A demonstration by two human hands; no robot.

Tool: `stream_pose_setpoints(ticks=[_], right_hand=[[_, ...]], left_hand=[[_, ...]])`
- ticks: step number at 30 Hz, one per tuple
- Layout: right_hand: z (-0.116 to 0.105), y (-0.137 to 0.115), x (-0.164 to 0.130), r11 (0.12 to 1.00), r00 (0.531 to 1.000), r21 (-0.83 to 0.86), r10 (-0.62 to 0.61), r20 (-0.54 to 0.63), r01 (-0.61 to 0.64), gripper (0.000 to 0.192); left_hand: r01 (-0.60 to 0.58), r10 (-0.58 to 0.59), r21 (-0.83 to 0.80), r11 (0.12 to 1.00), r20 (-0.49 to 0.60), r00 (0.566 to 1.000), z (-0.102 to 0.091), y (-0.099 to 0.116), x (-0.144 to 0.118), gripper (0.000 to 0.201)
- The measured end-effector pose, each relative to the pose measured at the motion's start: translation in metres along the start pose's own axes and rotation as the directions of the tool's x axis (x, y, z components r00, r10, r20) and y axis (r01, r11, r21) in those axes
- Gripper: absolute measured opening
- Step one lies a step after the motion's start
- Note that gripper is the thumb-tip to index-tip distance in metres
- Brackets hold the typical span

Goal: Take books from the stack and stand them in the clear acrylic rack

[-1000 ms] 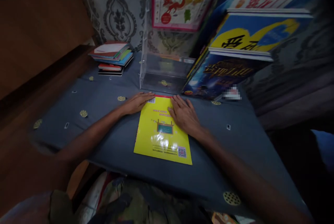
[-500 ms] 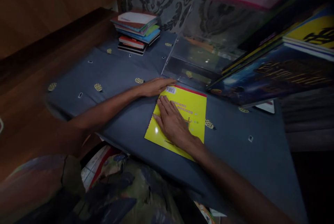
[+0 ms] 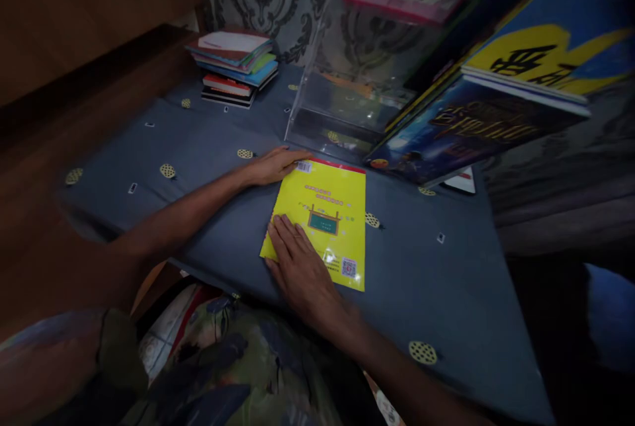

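A thin yellow book (image 3: pixel 330 211) lies flat, back cover up, on a dark blue cloth-covered table (image 3: pixel 208 148). My left hand (image 3: pixel 275 165) rests flat at the book's far left corner, fingertips on its edge beside a barcode sticker. My right hand (image 3: pixel 300 267) lies palm down over the book's near left corner, fingers spread and pointing away from me. Neither hand grips anything.
A clear acrylic stand (image 3: pixel 342 102) sits just beyond the book. Large picture books (image 3: pixel 476 122) lean at the right. A stack of small books (image 3: pixel 235 65) stands at the far left. Patterned fabric hangs behind; a wooden surface runs along the left.
My right hand has slid from the book's far right part down to its near left corner. My left hand has stayed at the far corner. The view has shifted.
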State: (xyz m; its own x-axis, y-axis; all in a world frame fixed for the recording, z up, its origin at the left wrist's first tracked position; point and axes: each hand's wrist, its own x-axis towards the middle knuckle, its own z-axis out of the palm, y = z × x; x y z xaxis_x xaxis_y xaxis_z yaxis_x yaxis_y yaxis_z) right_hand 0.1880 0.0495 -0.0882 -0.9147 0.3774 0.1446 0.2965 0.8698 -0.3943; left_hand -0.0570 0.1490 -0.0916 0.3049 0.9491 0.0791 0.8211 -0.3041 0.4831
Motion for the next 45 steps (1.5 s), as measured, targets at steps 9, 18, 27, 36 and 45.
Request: stream_pose_setpoints(ticks=[9, 18, 27, 36, 45], right_hand=[[-0.006, 0.02, -0.066, 0.988, 0.974, -0.002, 0.152, -0.167, -0.155, 0.071], [-0.012, 0.042, -0.107, 0.97, 0.936, -0.077, 0.199, -0.289, -0.23, 0.071], [-0.01, 0.041, -0.104, 0.963, 0.928, -0.131, 0.18, -0.327, -0.233, 0.074], [-0.016, 0.038, -0.106, 0.945, 0.936, -0.188, 0.209, -0.283, -0.268, 0.065], [-0.017, 0.036, -0.103, 0.941, 0.936, -0.207, 0.205, -0.287, -0.269, 0.061]], left_hand=[[0.021, -0.021, 0.043, 0.999, -0.003, 1.0, 0.001, 0.001, -0.001, 0.052], [-0.028, 0.033, 0.152, 0.988, -0.034, 0.999, 0.002, 0.015, -0.008, 0.046], [-0.252, 0.223, 0.222, 0.942, 0.15, 0.963, 0.023, 0.074, 0.045, 0.048], [-0.231, 0.192, 0.251, 0.94, 0.171, 0.966, 0.03, 0.084, 0.077, 0.049], [-0.385, 0.351, 0.18, 0.905, 0.193, 0.916, 0.042, 0.106, -0.013, 0.058]])
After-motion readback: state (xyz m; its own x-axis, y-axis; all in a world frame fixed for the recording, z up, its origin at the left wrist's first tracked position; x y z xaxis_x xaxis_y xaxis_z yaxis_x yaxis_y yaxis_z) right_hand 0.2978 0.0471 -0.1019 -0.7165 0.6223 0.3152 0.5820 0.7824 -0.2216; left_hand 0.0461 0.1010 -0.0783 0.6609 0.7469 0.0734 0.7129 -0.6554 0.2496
